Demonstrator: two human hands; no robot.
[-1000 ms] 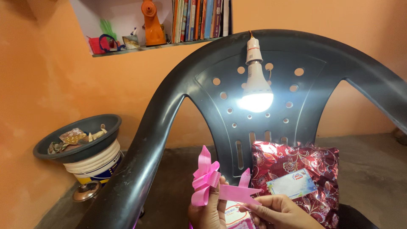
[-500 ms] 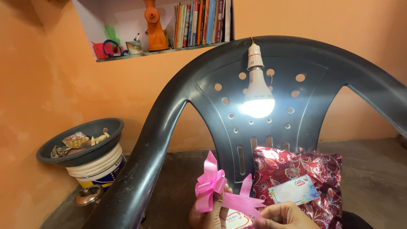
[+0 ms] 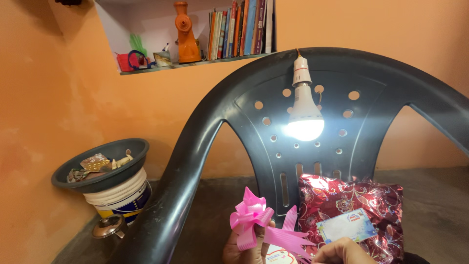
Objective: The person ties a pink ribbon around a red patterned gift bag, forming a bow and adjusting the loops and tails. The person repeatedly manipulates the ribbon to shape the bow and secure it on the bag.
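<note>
Left hand (image 3: 239, 252) closed around the base of a pink ribbon bow (image 3: 251, 217), low in front of the chair (image 3: 273, 127). Right hand (image 3: 342, 252) pinches the ribbon tail. Dark basin (image 3: 105, 166) on a bucket (image 3: 119, 198) holds scraps. Wrapped parcel (image 3: 356, 215) on the seat.

Only the bare left hand (image 3: 240, 250) and bare right hand (image 3: 342, 252) show at the bottom edge; no sleeves, rings or gloves visible on them.

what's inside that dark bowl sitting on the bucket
The bowl on the white bucket holds crumpled shiny wrappers and some pale scraps. Its rim hides whatever lies deeper.
</note>
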